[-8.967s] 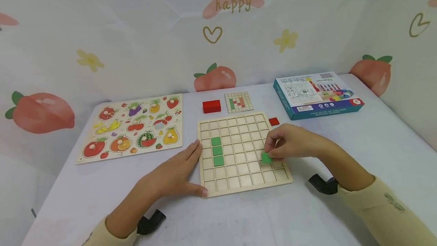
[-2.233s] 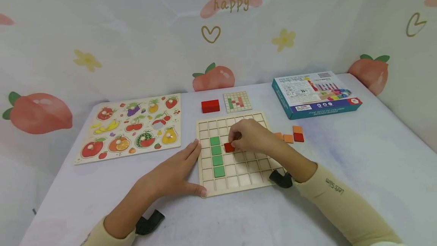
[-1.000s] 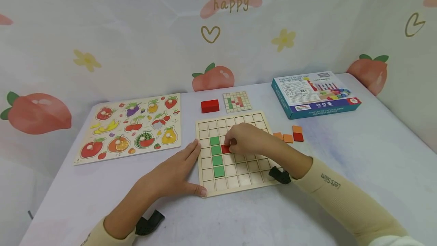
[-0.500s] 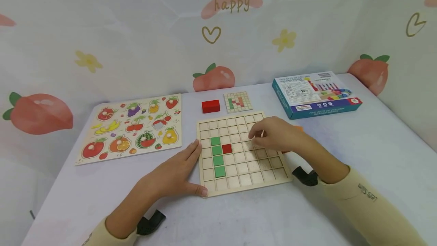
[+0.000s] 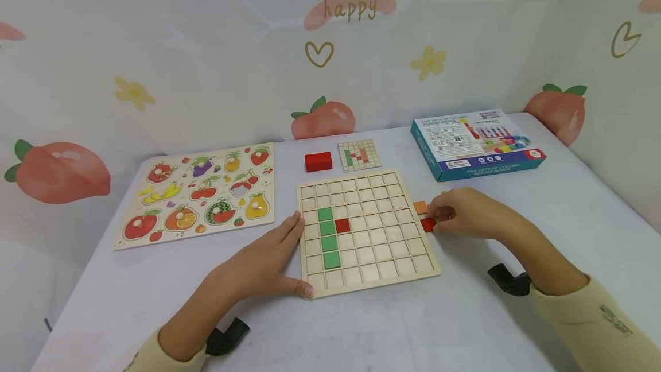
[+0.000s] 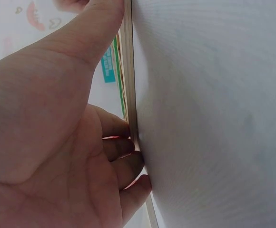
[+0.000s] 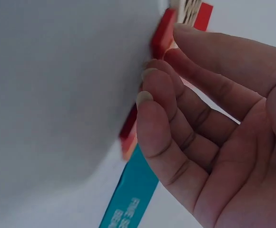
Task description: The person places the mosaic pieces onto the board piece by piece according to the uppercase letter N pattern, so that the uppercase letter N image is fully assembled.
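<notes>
Your pale wooden grid board [image 5: 379,254] has a thin square frame and raised strips that part it into shallow square cells. Four flat green tiles [image 5: 329,243] make a column near its left side, and a seated red tile [image 5: 342,225], thin and square, lies in the cell to the right of the second one down.

Your left hand [image 5: 263,263] lies along the grid board's left edge, fingers extended, thumb spread away from them at the near corner. Your right hand [image 5: 470,214] is just past the right edge, thumb and forefinger pinching a loose red tile [image 5: 428,225]; a smooth orange tile [image 5: 420,207] sits beside that edge.

Behind the grid board are a glossy red block [image 5: 318,161] and a small square pattern card [image 5: 366,155]. Left of it is a fruit board [image 5: 178,235] with round-knobbed pieces; behind and to the right, a flat teal-sided carton [image 5: 477,145].

Half a second ago your right hand was over the grid board's right part; now it is clear of it. About two seconds ago you were pinching the seated red tile. Nine seconds ago the green column had three tiles.
</notes>
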### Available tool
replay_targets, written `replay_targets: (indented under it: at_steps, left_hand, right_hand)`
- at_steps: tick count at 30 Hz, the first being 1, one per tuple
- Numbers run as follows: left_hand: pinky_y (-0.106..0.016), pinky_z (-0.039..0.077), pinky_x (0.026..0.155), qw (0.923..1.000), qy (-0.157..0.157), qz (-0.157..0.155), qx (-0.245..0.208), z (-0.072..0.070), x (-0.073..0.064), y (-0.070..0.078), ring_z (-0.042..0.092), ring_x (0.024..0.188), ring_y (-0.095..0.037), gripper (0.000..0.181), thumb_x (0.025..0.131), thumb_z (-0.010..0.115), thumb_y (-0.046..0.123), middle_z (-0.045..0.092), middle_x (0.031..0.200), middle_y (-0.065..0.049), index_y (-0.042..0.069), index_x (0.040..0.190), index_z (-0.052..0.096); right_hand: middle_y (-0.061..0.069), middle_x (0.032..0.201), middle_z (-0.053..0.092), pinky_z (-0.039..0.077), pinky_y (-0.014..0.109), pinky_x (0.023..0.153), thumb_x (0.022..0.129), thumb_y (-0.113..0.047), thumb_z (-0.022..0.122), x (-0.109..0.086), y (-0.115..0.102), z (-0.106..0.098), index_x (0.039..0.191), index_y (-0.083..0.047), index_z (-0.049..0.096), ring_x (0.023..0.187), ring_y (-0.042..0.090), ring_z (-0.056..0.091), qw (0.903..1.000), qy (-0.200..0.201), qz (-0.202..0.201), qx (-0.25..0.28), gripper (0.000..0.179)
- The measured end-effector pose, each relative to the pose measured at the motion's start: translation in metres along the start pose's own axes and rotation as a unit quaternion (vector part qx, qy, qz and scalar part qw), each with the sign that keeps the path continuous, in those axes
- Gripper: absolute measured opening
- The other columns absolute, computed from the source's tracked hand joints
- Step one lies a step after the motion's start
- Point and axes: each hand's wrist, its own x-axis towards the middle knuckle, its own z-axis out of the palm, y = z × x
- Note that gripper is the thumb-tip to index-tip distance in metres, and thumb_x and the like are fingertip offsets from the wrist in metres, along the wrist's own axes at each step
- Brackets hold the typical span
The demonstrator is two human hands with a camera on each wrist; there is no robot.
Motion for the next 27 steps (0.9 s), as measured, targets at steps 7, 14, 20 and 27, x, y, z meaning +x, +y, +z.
replay_targets:
  at_steps: [7, 14, 20, 27]
  left_hand:
    - [-0.048, 0.030, 0.115, 1.0000, -0.003, -0.002, -0.003, 0.000, 0.000, 0.000, 0.018, 0.150, -0.034, 0.127, 0.072, 0.072, 0.074, 0.009, 0.167, -0.014, 0.002, 0.160, 0.015]
    - [-0.048, 0.030, 0.115, 1.0000, 0.000, 0.002, -0.004, 0.001, 0.001, 0.000, 0.018, 0.150, -0.034, 0.127, 0.072, 0.071, 0.075, 0.008, 0.167, -0.013, 0.003, 0.160, 0.015]
    - [-0.048, 0.030, 0.115, 1.0000, 0.002, 0.006, 0.001, 0.001, 0.001, -0.001, 0.018, 0.150, -0.033, 0.127, 0.073, 0.070, 0.076, 0.009, 0.167, -0.014, 0.002, 0.160, 0.015]
    - [-0.048, 0.030, 0.115, 1.0000, 0.001, 0.003, -0.001, 0.000, 0.000, -0.001, 0.017, 0.150, -0.032, 0.127, 0.073, 0.070, 0.076, 0.008, 0.167, -0.013, 0.003, 0.160, 0.015]
  right_hand:
    - [-0.003, 0.075, 0.054, 0.044, 0.029, 0.061, 0.084, -0.014, 0.082, -0.010, 0.009, 0.003, 0.093, -0.014, 0.074, 0.076, 0.016, 0.051, 1.0000, 0.001, 0.007, -0.002, 0.013]
    - [-0.003, 0.075, 0.056, 0.044, 0.030, 0.060, 0.082, -0.029, 0.085, -0.010, 0.009, 0.010, 0.091, -0.012, 0.071, 0.074, 0.016, 0.052, 0.9994, 0.019, 0.026, 0.011, 0.024]
    - [-0.002, 0.077, 0.057, 0.047, 0.031, 0.065, 0.081, -0.019, 0.086, -0.009, 0.009, 0.013, 0.091, -0.010, 0.067, 0.077, 0.018, 0.053, 0.9990, 0.019, 0.033, 0.022, 0.023]
    - [-0.001, 0.079, 0.058, 0.050, 0.031, 0.067, 0.080, -0.007, 0.083, -0.008, 0.004, 0.013, 0.088, -0.012, 0.060, 0.079, 0.018, 0.055, 0.9986, 0.018, 0.014, 0.047, 0.025]
